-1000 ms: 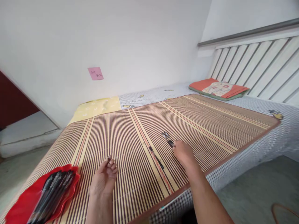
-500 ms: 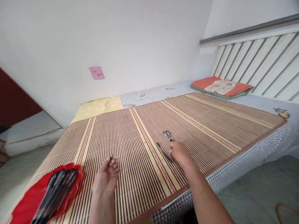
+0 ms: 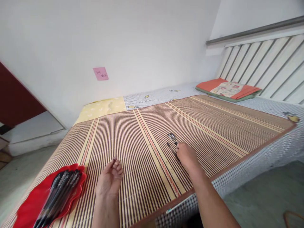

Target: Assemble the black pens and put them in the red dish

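Observation:
My right hand [image 3: 187, 155] rests low over the bamboo mat, its fingers closed at the near ends of a few black pens [image 3: 172, 138] with clear and silvery parts. Another slim dark pen [image 3: 171, 148] lies just left of these, its near end partly hidden by the hand. My left hand [image 3: 111, 175] is raised palm-up over the mat, fingers curled and thumb pressed to the index finger; whatever is in the pinch, if anything, is too small to tell. To its left, a red scalloped tray [image 3: 28, 202] holds a bundle of similar black pens [image 3: 58, 193].
The striped bamboo mat [image 3: 147, 171] covers a bed with a checked sheet [image 3: 152, 98]. A folded orange and green cloth [image 3: 228, 89] lies at the far right, by white slatted rails [image 3: 268, 63]. A pink note [image 3: 100, 73] is stuck on the wall.
The single dark pen has shifted right, closer to the others and to my right hand, which now covers its near end. My left hand keeps its curled pose. The view has turned slightly left.

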Available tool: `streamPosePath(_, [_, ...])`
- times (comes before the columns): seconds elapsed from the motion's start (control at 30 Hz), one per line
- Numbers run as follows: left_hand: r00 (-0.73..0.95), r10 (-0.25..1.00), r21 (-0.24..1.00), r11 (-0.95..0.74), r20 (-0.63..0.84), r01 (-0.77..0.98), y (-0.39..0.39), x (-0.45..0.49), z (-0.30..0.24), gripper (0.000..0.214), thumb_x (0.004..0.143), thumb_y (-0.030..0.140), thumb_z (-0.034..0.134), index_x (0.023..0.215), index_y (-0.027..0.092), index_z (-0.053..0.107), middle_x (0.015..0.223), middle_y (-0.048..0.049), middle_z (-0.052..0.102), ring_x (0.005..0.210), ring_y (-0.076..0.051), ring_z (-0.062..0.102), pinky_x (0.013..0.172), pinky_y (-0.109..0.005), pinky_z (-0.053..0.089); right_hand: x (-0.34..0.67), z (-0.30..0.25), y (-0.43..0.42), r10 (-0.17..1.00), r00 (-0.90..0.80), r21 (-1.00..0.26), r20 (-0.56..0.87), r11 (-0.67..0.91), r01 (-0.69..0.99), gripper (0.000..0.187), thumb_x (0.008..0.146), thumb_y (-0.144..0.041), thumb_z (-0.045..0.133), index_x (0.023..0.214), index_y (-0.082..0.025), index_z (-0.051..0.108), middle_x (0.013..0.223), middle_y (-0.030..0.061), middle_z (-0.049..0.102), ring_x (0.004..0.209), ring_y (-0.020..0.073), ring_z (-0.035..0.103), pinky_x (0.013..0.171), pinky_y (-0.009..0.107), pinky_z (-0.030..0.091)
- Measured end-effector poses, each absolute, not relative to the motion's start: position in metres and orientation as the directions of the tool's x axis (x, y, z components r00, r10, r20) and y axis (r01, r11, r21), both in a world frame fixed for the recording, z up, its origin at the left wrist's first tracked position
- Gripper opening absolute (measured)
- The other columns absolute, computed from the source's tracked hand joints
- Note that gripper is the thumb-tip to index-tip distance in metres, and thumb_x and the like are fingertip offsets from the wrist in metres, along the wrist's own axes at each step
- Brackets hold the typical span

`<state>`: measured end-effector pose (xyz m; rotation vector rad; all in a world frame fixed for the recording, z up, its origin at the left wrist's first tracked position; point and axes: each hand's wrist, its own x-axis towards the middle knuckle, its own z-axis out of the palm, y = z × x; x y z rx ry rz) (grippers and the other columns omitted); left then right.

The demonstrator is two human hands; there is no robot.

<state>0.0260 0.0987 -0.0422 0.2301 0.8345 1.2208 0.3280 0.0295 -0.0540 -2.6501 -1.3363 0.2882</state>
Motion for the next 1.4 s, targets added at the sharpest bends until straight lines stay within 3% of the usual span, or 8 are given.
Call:
streamPosePath(0.1, [0.097, 0.894, 0.567, 0.357, -0.436, -0.742, 0.099, 0.024, -0.043, 0.033, 0.101, 0.01, 0.04, 0.076, 0.01, 0.062, 0.062, 0.0027, 0.046, 0.045, -0.007, 0.044, 0.04, -0.018, 0.035, 0.329, -0.053, 0.03, 0.794, 0.6, -0.213, -0.101, -0.606, 0.766, 0.03, 0.101, -0.011, 0.046, 0.111, -0.01, 0.074, 0.112, 0.0178, 0.077, 0.103, 0.026, 0.074, 0.068, 0.03, 0.04])
streamPosePath(0.27, [0.102, 0.891, 0.567, 0.366, -0.442, -0.738, 0.099, 0.023, -0.046, 0.031, 0.1, 0.01, 0.042, 0.076, 0.011, 0.061, 0.062, 0.0027, 0.046, 0.045, -0.007, 0.044, 0.04, -0.018, 0.035, 0.326, -0.054, 0.03, 0.804, 0.576, -0.211, -0.145, -0.594, 0.776, 0.03, 0.1, -0.01, 0.047, 0.1, -0.012, 0.077, 0.099, 0.0155, 0.079, 0.097, 0.025, 0.075, 0.065, 0.029, 0.039])
streamPosePath(0.47, [0.104, 0.893, 0.561, 0.361, -0.437, -0.744, 0.099, 0.022, -0.046, 0.03, 0.099, 0.009, 0.041, 0.077, 0.011, 0.062, 0.062, 0.0024, 0.047, 0.046, -0.007, 0.045, 0.041, -0.018, 0.036, 0.326, -0.053, 0.029, 0.795, 0.599, -0.197, -0.094, -0.604, 0.772, 0.029, 0.101, -0.011, 0.047, 0.113, -0.009, 0.074, 0.117, 0.0196, 0.075, 0.108, 0.0266, 0.073, 0.073, 0.03, 0.043])
streamPosePath(0.63, [0.113, 0.894, 0.559, 0.366, -0.433, -0.744, 0.099, 0.023, -0.047, 0.029, 0.099, 0.01, 0.042, 0.078, 0.011, 0.062, 0.062, 0.0025, 0.047, 0.046, -0.008, 0.045, 0.041, -0.019, 0.037, 0.324, -0.054, 0.029, 0.809, 0.575, -0.203, -0.124, -0.588, 0.783, 0.031, 0.099, -0.009, 0.046, 0.103, -0.011, 0.076, 0.101, 0.0161, 0.078, 0.096, 0.0239, 0.075, 0.069, 0.029, 0.044])
streamPosePath(0.83, [0.101, 0.891, 0.553, 0.361, -0.444, -0.751, 0.099, 0.022, -0.047, 0.029, 0.099, 0.009, 0.042, 0.079, 0.011, 0.062, 0.063, 0.0024, 0.048, 0.046, -0.007, 0.046, 0.041, -0.018, 0.036, 0.324, -0.057, 0.029, 0.798, 0.599, -0.186, -0.066, -0.6, 0.778, 0.03, 0.102, -0.011, 0.044, 0.114, -0.008, 0.072, 0.114, 0.0192, 0.075, 0.105, 0.0249, 0.074, 0.071, 0.028, 0.044])
streamPosePath(0.97, [0.107, 0.894, 0.56, 0.362, -0.436, -0.745, 0.098, 0.023, -0.046, 0.027, 0.098, 0.009, 0.044, 0.078, 0.011, 0.062, 0.064, 0.0027, 0.047, 0.046, -0.007, 0.045, 0.041, -0.018, 0.036, 0.324, -0.061, 0.029, 0.805, 0.588, -0.179, -0.081, -0.592, 0.786, 0.031, 0.102, -0.009, 0.043, 0.108, -0.008, 0.074, 0.106, 0.0182, 0.076, 0.101, 0.0248, 0.075, 0.071, 0.028, 0.045])
streamPosePath(1.17, [0.106, 0.89, 0.557, 0.366, -0.444, -0.745, 0.099, 0.023, -0.044, 0.026, 0.096, 0.009, 0.045, 0.077, 0.011, 0.062, 0.063, 0.0022, 0.047, 0.047, -0.008, 0.045, 0.042, -0.018, 0.036, 0.322, -0.061, 0.03, 0.821, 0.569, -0.186, -0.037, -0.565, 0.804, 0.028, 0.102, -0.009, 0.045, 0.111, -0.008, 0.071, 0.119, 0.0189, 0.072, 0.106, 0.0239, 0.072, 0.076, 0.029, 0.045])
streamPosePath(1.4, [0.119, 0.895, 0.554, 0.366, -0.431, -0.747, 0.097, 0.023, -0.046, 0.021, 0.094, 0.009, 0.047, 0.08, 0.011, 0.063, 0.065, 0.0021, 0.048, 0.048, -0.008, 0.045, 0.042, -0.019, 0.038, 0.324, -0.065, 0.032, 0.82, 0.566, -0.223, -0.081, -0.569, 0.792, 0.023, 0.101, -0.014, 0.051, 0.107, -0.01, 0.073, 0.104, 0.0169, 0.077, 0.097, 0.0248, 0.075, 0.068, 0.03, 0.042])
